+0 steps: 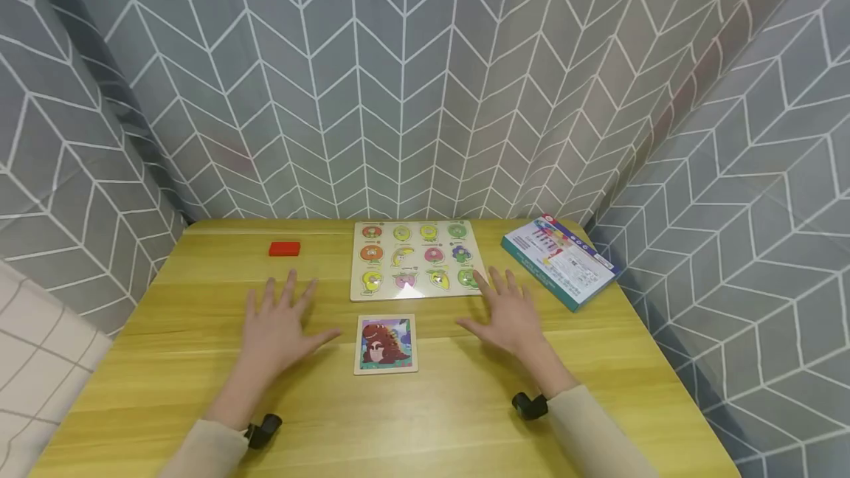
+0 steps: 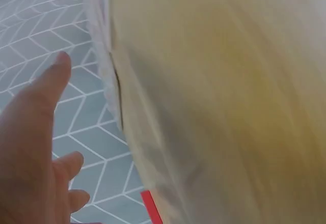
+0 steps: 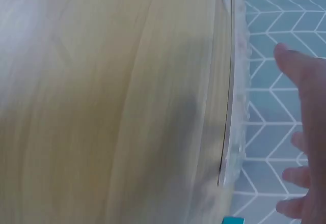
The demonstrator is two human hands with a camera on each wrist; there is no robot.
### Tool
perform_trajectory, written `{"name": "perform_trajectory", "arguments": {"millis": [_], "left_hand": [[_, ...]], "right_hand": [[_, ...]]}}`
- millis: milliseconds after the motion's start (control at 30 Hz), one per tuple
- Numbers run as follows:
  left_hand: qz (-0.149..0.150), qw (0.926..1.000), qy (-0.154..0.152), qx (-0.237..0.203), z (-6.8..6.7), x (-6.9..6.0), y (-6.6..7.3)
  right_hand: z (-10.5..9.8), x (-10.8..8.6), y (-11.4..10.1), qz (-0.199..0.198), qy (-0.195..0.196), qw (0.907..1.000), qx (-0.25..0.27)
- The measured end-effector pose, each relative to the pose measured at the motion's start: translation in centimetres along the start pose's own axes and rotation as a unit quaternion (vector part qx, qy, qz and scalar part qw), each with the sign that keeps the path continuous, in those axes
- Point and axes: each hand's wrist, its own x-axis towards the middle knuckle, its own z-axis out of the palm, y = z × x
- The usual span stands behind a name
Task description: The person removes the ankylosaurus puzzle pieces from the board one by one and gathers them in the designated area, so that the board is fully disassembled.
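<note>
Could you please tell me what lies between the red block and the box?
The puzzle board lies between the red block and the box, as the head view shows.

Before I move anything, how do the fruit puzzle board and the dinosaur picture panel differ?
The fruit puzzle board is larger than the dinosaur picture panel. The board is a wide rectangle; the panel is nearly square. The board carries rows of separate fruit pictures, the panel one dinosaur scene. Both lie flat on the wood-grain table.

Grey fabric curtains with white chevron lines (image 1: 378, 94) hang behind and beside a yellow wood-grained bench (image 1: 412, 434), its top faintly glossy
</note>
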Motion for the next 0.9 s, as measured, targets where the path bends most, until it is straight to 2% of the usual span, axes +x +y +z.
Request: {"name": "perform_trajectory", "arguments": {"millis": [100, 167, 333, 467, 567, 733, 833, 900], "left_hand": [[0.000, 0.9984, -0.004, -0.056, 0.1, -0.1, 0.7], [0.005, 0.9954, -0.005, -0.095, 0.2, -0.1, 1.2], [0.022, 0.9846, -0.007, -0.174, 1.1, -0.1, 2.2], [0.022, 0.9720, -0.015, -0.233, 2.0, -0.2, 2.6], [0.022, 0.9619, -0.026, -0.271, 2.5, -0.3, 2.7], [0.032, 0.9476, -0.042, -0.315, 3.4, -0.2, 2.8], [0.041, 0.9442, -0.049, -0.323, 4.2, -0.2, 2.7], [0.049, 0.9458, -0.053, -0.317, 4.7, -0.2, 2.7]], "right_hand": [[0.5, 0.4, -0.8, -0.023, 0.020, 0.9978, 0.059], [0.9, 0.7, -1.5, -0.035, 0.025, 0.9924, 0.115], [2.0, 1.4, -3.6, -0.058, 0.023, 0.9673, 0.246], [2.8, 2.2, -5.7, -0.086, 0.031, 0.9452, 0.313], [3.3, 2.8, -7.3, -0.100, 0.028, 0.9338, 0.342], [4.0, 3.7, -9.3, -0.113, 0.000, 0.9213, 0.372], [4.4, 4.0, -10.3, -0.131, -0.026, 0.9123, 0.387], [4.8, 4.2, -10.9, -0.143, -0.043, 0.9115, 0.383]]}}
